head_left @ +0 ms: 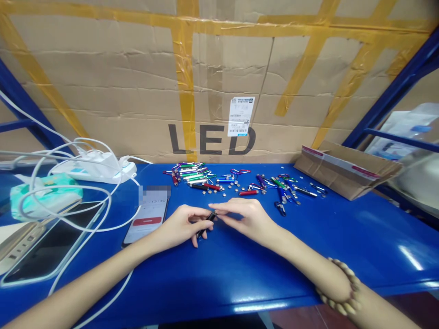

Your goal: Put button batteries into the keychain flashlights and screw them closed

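A small black keychain flashlight [206,223] is gripped between the thumb and fingers of my left hand [181,223], tilted with its upper end toward the right. At that upper end, the fingertips of my right hand [248,217] come together; anything small between them is hidden. Beyond my hands lies a pile of coloured keychain flashlights [192,173] with carabiner clips. Loose button cells [224,194] are scattered near a red flashlight [248,193]. More flashlight pieces, among them a black carabiner [280,208], lie farther right.
On the left are a lit phone [147,214], a dark-screened device [51,246], a green tissue pack [44,194], a white power strip [99,167] and tangled white cables [109,201]. An open cardboard box [346,171] stands at right. A large taped carton [137,91] backs the blue table [308,265].
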A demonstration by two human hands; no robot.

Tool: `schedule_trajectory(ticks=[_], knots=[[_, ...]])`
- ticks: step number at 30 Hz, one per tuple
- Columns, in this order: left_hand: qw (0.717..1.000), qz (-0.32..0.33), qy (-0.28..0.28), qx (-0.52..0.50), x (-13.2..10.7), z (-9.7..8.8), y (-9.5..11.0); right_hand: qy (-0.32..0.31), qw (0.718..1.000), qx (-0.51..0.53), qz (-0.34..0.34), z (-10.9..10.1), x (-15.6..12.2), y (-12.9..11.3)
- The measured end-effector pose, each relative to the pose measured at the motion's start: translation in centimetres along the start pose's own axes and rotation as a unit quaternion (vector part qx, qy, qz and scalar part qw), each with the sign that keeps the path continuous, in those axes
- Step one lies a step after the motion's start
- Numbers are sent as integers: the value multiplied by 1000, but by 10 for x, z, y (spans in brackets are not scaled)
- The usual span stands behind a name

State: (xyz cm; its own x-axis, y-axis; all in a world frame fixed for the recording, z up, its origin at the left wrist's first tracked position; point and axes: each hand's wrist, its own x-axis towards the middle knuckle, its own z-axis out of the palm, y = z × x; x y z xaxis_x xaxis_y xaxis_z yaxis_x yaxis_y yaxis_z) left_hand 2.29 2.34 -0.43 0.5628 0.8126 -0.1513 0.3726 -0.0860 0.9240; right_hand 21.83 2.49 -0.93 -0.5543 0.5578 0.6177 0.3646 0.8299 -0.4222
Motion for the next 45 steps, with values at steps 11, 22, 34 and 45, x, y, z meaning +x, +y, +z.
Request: schedule_trajectory(ticks=[11, 22, 34, 45], knots=[[1000, 16, -1, -9, 1, 1, -5, -30, 993, 87, 71, 1, 3, -4], [1000, 24, 3, 7, 1, 0, -8, -87, 983, 126, 101, -14, 7, -12], [996, 51, 52, -50, 5, -2, -10, -75, 872, -280, 394, -85, -7, 65], [996, 34, 59, -52, 0, -1, 0, -70, 882, -225, 408, -79, -14, 78]])
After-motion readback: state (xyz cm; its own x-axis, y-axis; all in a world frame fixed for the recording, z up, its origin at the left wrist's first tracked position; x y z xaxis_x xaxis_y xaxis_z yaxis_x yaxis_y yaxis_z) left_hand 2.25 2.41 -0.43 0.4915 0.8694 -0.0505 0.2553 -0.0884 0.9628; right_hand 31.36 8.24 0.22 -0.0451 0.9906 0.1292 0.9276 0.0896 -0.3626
